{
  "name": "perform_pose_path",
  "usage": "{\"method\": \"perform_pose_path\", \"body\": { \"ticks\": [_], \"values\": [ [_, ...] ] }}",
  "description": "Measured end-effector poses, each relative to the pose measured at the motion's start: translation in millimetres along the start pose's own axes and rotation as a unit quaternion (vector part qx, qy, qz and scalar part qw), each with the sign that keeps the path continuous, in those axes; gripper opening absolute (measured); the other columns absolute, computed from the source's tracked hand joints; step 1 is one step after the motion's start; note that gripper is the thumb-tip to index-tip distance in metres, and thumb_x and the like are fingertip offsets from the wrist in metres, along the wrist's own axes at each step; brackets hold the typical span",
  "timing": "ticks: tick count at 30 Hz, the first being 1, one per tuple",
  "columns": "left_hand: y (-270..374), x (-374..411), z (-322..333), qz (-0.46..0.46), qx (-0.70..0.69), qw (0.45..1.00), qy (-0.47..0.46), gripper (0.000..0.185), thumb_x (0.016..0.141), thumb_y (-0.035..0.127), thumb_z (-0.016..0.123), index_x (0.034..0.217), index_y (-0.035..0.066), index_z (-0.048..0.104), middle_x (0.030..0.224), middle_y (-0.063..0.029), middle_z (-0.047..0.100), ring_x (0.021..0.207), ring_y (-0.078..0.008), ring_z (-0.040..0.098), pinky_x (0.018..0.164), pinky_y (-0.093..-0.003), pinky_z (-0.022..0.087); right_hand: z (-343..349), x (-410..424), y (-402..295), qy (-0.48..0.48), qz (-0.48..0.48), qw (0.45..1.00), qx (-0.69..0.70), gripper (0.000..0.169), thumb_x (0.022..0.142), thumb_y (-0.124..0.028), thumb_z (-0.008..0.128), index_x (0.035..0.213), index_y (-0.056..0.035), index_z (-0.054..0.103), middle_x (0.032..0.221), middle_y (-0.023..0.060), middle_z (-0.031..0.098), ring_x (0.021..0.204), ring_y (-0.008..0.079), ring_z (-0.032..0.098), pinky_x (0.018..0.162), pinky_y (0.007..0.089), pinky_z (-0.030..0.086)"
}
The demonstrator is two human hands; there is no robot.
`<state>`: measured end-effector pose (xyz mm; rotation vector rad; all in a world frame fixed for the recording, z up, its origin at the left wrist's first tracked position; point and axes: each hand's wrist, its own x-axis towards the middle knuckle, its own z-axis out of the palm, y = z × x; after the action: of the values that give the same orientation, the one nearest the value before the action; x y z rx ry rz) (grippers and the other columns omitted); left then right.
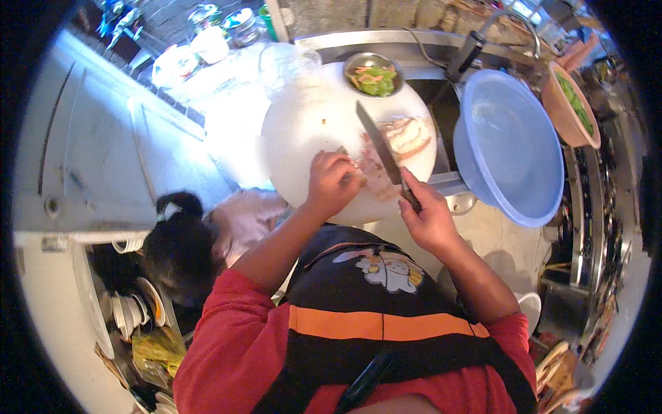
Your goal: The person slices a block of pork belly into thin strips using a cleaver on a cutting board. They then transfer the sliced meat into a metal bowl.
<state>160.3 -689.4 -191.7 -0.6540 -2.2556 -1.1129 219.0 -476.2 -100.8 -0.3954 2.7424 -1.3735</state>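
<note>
My right hand (429, 212) grips the handle of a kitchen knife (378, 142), its long blade pointing up and to the left over a round white cutting board (300, 124). My left hand (333, 181) is above the board with curled fingers; a small bit of food seems to be at its fingertips, but I cannot tell whether it is held. Between my hands lies sliced, reddish-pale meat (375, 176). Right of the blade rests a larger layered piece of pale meat (411, 137). At the board's far edge stands a metal bowl (351, 89) with green and orange cut vegetables.
A large blue plastic basin (509, 150) stands right of the board, beneath a faucet (509, 18). Beyond it is a pink basin (571, 111) holding greens. Another person (181, 243) is close by my left arm. Stacked dishes (129, 310) fill a lower shelf at left.
</note>
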Motion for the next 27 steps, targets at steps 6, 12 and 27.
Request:
{"method": "perform_pose_path", "body": {
  "ticks": [6, 12, 27],
  "values": [
    [11, 28, -15, -0.020, 0.014, 0.999, 0.028, 0.019, 0.064, 0.001, 0.068, 0.079, 0.006, 0.058, 0.089, -0.0115, 0.059, 0.086, -0.0300, 0.055, 0.078, -0.0373, 0.045, 0, -6, 1, 0.024, -0.023, 0.999, 0.007, 0.053, 0.080, -0.003, 0.058, 0.131, -0.0052, 0.043, 0.088, 0.0161, 0.058, 0.079, 0.0288, 0.057, 0.072, 0.0342, 0.046],
    [-5, 11, -11, 0.009, 0.012, 0.997, -0.079, 0.020, 0.061, 0.002, 0.071, 0.076, 0.008, 0.059, 0.088, -0.0097, 0.058, 0.083, -0.0292, 0.054, 0.075, -0.0381, 0.044, 0, -13, -16, -0.047, -0.007, 0.999, -0.027, 0.053, 0.081, -0.005, 0.056, 0.131, -0.0039, 0.041, 0.093, 0.0209, 0.057, 0.084, 0.0354, 0.057, 0.075, 0.0393, 0.047],
    [-3, 11, 1, 0.033, 0.023, 0.992, -0.119, 0.020, 0.055, 0.006, 0.071, 0.072, 0.010, 0.060, 0.084, -0.0047, 0.058, 0.083, -0.0277, 0.054, 0.077, -0.0375, 0.041, 6, -17, -33, -0.095, 0.005, 0.991, -0.099, 0.053, 0.078, -0.009, 0.052, 0.129, -0.0003, 0.041, 0.094, 0.0245, 0.056, 0.075, 0.0376, 0.060, 0.064, 0.0451, 0.051]
  ]
}}
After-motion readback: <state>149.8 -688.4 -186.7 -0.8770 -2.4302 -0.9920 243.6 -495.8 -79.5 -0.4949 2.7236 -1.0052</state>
